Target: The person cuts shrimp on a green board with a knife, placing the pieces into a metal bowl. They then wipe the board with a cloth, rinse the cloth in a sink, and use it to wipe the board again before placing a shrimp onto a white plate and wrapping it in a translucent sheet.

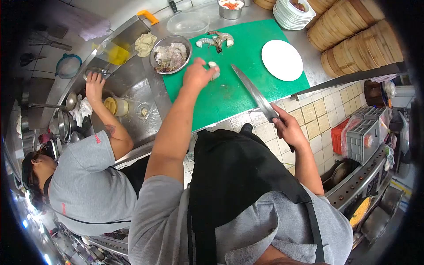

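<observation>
My left hand point(197, 77) is over the green cutting board point(234, 106), its fingers closed on a peeled shrimp point(215, 75) lying there. My right hand point(290, 128) grips the handle of a long knife point(255, 94). The blade slants up and left across the board, its tip apart from the shrimp. Farther back on the board lie several shrimp point(217, 40) with dark tails. Left of the board, a metal bowl point(189, 59) holds a pile of raw shrimp point(170, 57). A white plate point(282, 60) rests at the board's right side.
A co-worker point(95, 172) stands at my left, one hand point(94, 87) at the sink point(143, 95). Behind the board are a clear plastic container point(188, 24) and a metal tin point(231, 11). Stacked white dishes point(291, 15) and bamboo steamers point(357, 53) stand at the back right.
</observation>
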Available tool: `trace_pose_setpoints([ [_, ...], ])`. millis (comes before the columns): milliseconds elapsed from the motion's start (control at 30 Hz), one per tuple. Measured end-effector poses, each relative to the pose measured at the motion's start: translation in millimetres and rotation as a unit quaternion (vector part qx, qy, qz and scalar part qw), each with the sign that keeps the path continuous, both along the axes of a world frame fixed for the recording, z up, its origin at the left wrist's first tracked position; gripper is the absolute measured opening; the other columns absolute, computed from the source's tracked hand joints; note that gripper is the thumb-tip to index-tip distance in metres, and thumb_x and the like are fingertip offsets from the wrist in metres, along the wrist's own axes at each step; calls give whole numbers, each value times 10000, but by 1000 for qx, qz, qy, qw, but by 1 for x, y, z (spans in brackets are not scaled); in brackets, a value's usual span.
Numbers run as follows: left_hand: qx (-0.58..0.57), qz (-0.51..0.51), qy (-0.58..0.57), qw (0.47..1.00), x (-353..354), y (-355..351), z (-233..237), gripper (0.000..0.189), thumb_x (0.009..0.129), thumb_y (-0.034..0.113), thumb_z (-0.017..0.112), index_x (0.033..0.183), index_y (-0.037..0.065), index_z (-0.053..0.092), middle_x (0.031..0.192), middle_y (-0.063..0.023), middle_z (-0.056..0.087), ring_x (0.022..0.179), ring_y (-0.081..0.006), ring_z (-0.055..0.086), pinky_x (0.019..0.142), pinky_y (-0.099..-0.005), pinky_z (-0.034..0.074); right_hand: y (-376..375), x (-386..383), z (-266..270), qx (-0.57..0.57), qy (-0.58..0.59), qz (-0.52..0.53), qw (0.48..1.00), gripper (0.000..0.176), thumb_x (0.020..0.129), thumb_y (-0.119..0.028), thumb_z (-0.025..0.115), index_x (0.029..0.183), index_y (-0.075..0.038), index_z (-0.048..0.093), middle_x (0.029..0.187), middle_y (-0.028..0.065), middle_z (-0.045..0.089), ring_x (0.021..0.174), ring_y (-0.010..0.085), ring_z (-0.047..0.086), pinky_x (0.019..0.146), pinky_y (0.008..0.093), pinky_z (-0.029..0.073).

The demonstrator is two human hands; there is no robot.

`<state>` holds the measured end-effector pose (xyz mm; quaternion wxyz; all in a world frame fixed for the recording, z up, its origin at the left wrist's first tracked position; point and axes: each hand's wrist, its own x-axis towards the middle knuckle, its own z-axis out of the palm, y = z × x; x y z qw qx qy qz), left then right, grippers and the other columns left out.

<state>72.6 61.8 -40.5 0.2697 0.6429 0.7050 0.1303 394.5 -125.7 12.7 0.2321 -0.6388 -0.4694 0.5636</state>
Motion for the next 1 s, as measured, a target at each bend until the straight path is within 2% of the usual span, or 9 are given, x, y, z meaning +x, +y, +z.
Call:
trace_pose_setpoints([
  [33,6,-18,18,1000,2,-7,-10,544,808,467,777,1123,40,655,943,-122,715,879,-281,697,791,-399,541,1,-3,-2,2,5,4,1000,523,991,-69,588,1493,-165,478,705,-31,460,561,69,417,518,259,399],
  [67,5,-19,18,1000,1,-13,-16,544,808,467,777,1123,40,655,943,-122,715,879,-281,697,791,-399,541,1,-4,-5,3,10,8,1000,525,992,-69,585,1495,-171,477,709,-28,463,559,71,417,515,259,398],
  [167,-6,-57,-57,997,-5,-18,-26,488,787,479,785,995,45,703,891,-110,728,790,-272,698,757,-398,547,1,-4,-10,-16,28,6,999,534,995,-72,577,1504,-189,468,723,-18,480,553,74,432,503,260,408],
  [233,-69,-62,-66,993,-14,-12,-25,429,756,448,815,851,41,718,837,-111,736,708,-271,689,728,-396,551,2,-5,-7,-17,26,16,999,534,997,-73,570,1506,-201,466,726,-14,486,550,75,440,499,258,414],
  [367,-85,-59,-3,995,-12,-4,-2,403,735,402,842,838,32,722,827,-126,738,696,-284,691,720,-391,551,2,-6,-8,-33,30,23,999,542,1001,-72,556,1510,-230,460,738,-4,501,544,80,460,491,258,430],
  [433,-67,7,-2,998,2,-3,5,380,709,363,864,843,33,733,823,-136,734,730,-293,699,720,-396,550,4,-7,-11,-32,40,26,998,546,1001,-70,554,1512,-235,458,741,-1,503,545,81,460,492,259,429],
  [533,-28,16,0,999,10,3,-10,368,712,344,860,873,35,741,850,-137,740,781,-297,712,748,-396,554,8,-8,-14,-36,55,28,997,552,1001,-66,549,1514,-244,454,748,2,507,545,83,459,492,261,430],
  [733,-35,-39,-45,998,10,11,-9,300,749,238,842,971,52,766,936,-134,756,870,-266,725,830,-367,554,17,-5,-21,-35,62,40,997,556,1001,-60,543,1514,-255,455,743,1,504,550,86,460,509,259,436],
  [1000,-31,-82,-12,996,7,17,-5,347,749,224,849,1059,86,772,986,-139,756,879,-257,724,836,-362,555,29,2,-30,-23,71,79,994,546,1002,-61,542,1507,-256,468,717,-9,488,538,81,441,506,262,430],
])
